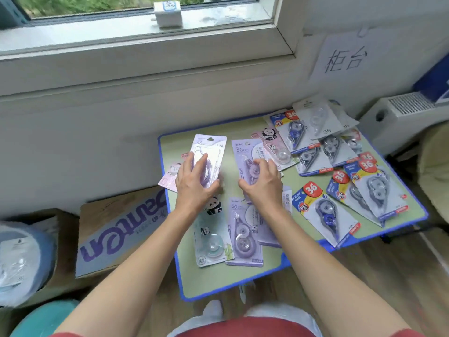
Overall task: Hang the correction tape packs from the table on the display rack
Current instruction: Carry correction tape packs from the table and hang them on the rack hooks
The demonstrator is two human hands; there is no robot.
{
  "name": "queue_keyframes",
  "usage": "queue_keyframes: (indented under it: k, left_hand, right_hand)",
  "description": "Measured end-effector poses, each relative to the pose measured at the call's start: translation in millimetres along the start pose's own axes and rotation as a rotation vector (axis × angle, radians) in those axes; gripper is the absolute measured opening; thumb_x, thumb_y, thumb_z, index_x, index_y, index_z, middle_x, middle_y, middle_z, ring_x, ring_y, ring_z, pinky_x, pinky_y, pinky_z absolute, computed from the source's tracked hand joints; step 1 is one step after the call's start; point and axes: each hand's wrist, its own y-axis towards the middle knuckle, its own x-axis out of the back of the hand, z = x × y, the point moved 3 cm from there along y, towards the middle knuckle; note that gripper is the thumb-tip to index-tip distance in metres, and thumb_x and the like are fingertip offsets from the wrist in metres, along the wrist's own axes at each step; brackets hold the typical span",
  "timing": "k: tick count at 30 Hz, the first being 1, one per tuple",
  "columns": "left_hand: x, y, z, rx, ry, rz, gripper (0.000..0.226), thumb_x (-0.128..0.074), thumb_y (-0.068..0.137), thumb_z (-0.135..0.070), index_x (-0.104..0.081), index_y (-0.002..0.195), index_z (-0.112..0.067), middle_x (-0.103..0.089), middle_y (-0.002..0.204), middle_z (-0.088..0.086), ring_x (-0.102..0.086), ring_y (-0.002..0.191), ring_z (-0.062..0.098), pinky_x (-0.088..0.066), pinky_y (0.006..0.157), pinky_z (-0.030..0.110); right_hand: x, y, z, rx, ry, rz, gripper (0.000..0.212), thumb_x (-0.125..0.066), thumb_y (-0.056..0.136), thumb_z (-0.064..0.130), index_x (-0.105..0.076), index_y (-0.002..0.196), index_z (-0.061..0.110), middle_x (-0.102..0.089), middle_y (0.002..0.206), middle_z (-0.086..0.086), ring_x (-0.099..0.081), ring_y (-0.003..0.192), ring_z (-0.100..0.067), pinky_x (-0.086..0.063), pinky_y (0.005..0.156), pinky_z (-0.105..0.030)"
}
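One small green table with a blue rim point(243, 279) is the biggest thing here, and it is where the work is going on. No display rack shows anywhere, so I cannot see any pack hanging up. Beside the table, on the left, sits a brown cardboard box with big purple letters point(116, 229).

Nearly all the correction tape packs lie flat on the table, so I think the job is near its start, with lots left to do. On the right side is a heap of blue and yellow card packs with red round stickers point(326, 215), some lying on others. Past them, by the wall, are a few pale grey see-through packs point(318, 121). Near the front edge lie a pale green panda pack point(211, 242) and a purple card pack point(243, 237), side by side and touching.

The two hands are apart, each on its own pack. The left hand point(194, 183) grips a pale purple see-through pack point(210, 152) round its lower half, and the top seems tipped up. The right hand point(263, 183) curls its fingers over a second purple card pack point(245, 152), thumb at the near edge. I cannot tell if that one has left the table.

Both packs need carrying to the rack, then all the rest.
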Motion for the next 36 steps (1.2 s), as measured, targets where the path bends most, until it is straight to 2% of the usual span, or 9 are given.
queue_keyframes:
  k: [3, 6, 10, 13, 17, 23, 26, 29, 36]
  left_hand:
    - [-3, -21, -5, -0.113, 0.018, 0.05, 0.068, -0.066, 0.079, -0.036, -0.042, 0.142, -0.026, -0.026, 0.154, 0.006, -0.024, 0.14, 0.027, -0.02, 0.115, 0.045]
    - [-10, -44, -11, -0.202, 0.024, 0.112, 0.069, -0.07, 0.08, -0.03, -0.042, 0.143, -0.023, -0.026, 0.154, 0.008, -0.024, 0.14, 0.027, -0.021, 0.115, 0.041]
    - [-23, -81, -22, -0.321, 0.01, 0.243, 0.077, -0.058, 0.071, -0.049, -0.045, 0.141, -0.02, -0.03, 0.151, 0.012, -0.031, 0.137, 0.027, -0.024, 0.113, 0.039]
    - [-39, -101, -32, -0.374, 0.027, 0.325, 0.077, -0.058, 0.068, -0.046, -0.048, 0.139, -0.018, -0.032, 0.151, 0.014, -0.035, 0.136, 0.03, -0.026, 0.111, 0.04]
    - [-67, -136, -58, -0.522, 0.025, 0.434, 0.082, -0.049, 0.065, -0.056, -0.05, 0.137, -0.016, -0.037, 0.147, 0.018, -0.039, 0.133, 0.035, -0.032, 0.109, 0.047]
    - [-107, -212, -96, -0.715, -0.019, 0.599, 0.078, -0.048, 0.068, -0.055, -0.052, 0.135, -0.015, -0.04, 0.145, 0.018, -0.039, 0.133, 0.033, -0.032, 0.109, 0.046]
    - [-120, -261, -107, -0.757, -0.035, 0.699, 0.078, -0.05, 0.068, -0.057, -0.05, 0.137, -0.021, -0.037, 0.148, 0.013, -0.034, 0.137, 0.029, -0.031, 0.11, 0.048]
    - [-128, -318, -117, -0.839, -0.022, 0.787, 0.073, -0.061, 0.073, -0.045, -0.045, 0.14, -0.024, -0.03, 0.152, 0.009, -0.028, 0.139, 0.027, -0.023, 0.111, 0.042]
    - [-130, -466, -108, -1.01, -0.046, 0.902, 0.067, -0.074, 0.079, -0.024, -0.047, 0.139, -0.018, -0.034, 0.149, 0.015, -0.033, 0.136, 0.031, -0.026, 0.106, 0.041]
  right_hand:
    - [12, -42, -13, -0.03, -0.048, -0.069, 0.059, -0.071, 0.078, 0.029, -0.048, 0.13, 0.013, -0.03, 0.149, -0.015, -0.032, 0.133, -0.032, -0.03, 0.102, -0.039]
    - [23, -85, -30, -0.093, -0.05, -0.172, 0.061, -0.073, 0.078, 0.028, -0.049, 0.131, 0.012, -0.03, 0.149, -0.016, -0.03, 0.135, -0.032, -0.028, 0.105, -0.039]
    - [33, -138, -55, -0.216, -0.032, -0.272, 0.063, -0.074, 0.077, 0.029, -0.049, 0.132, 0.012, -0.029, 0.151, -0.016, -0.031, 0.135, -0.033, -0.028, 0.106, -0.041]
    - [39, -178, -74, -0.332, -0.02, -0.34, 0.063, -0.074, 0.076, 0.029, -0.05, 0.132, 0.013, -0.031, 0.15, -0.015, -0.036, 0.131, -0.035, -0.03, 0.103, -0.041]
    - [55, -231, -103, -0.472, 0.014, -0.452, 0.063, -0.075, 0.075, 0.028, -0.05, 0.131, 0.013, -0.03, 0.15, -0.013, -0.033, 0.133, -0.033, -0.029, 0.103, -0.041]
    - [85, -324, -138, -0.653, 0.072, -0.633, 0.06, -0.077, 0.073, 0.022, -0.053, 0.127, 0.009, -0.033, 0.147, -0.015, -0.038, 0.127, -0.036, -0.035, 0.101, -0.044]
    - [97, -384, -152, -0.73, 0.057, -0.71, 0.058, -0.076, 0.074, 0.024, -0.053, 0.126, 0.011, -0.036, 0.144, -0.013, -0.042, 0.121, -0.034, -0.035, 0.097, -0.037]
    - [105, -450, -163, -0.817, 0.024, -0.781, 0.059, -0.075, 0.075, 0.028, -0.052, 0.128, 0.015, -0.036, 0.144, -0.008, -0.042, 0.123, -0.03, -0.034, 0.096, -0.036]
    - [98, -617, -170, -0.987, 0.009, -0.896, 0.06, -0.073, 0.077, 0.028, -0.05, 0.131, 0.014, -0.031, 0.15, -0.011, -0.033, 0.134, -0.029, -0.033, 0.102, -0.038]
